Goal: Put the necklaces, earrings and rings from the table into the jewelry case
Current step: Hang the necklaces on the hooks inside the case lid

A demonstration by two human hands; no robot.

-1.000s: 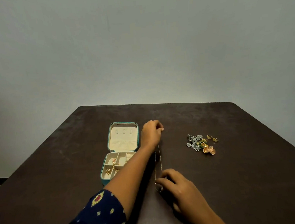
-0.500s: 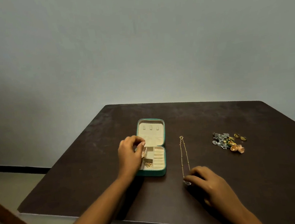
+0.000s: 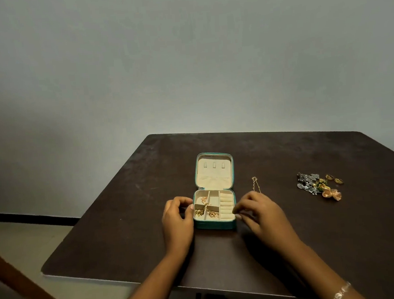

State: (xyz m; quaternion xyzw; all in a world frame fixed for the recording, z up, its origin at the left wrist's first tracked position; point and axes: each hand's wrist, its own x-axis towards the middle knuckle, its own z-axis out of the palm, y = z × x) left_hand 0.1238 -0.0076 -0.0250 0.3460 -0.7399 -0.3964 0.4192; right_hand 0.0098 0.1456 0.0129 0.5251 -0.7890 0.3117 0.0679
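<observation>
Fingers of the left hand curl against the left wall of the open jewelry case, gripping it. The right hand has bent fingertips at the case's right front corner; I cannot tell whether they pinch anything. Gold pieces lie in the left compartments, while the ring rolls look bare. A gold chain necklace lies on the worktop near the case, and a pile of silver and gold jewelry sits well apart, so most of the task seems left.
</observation>
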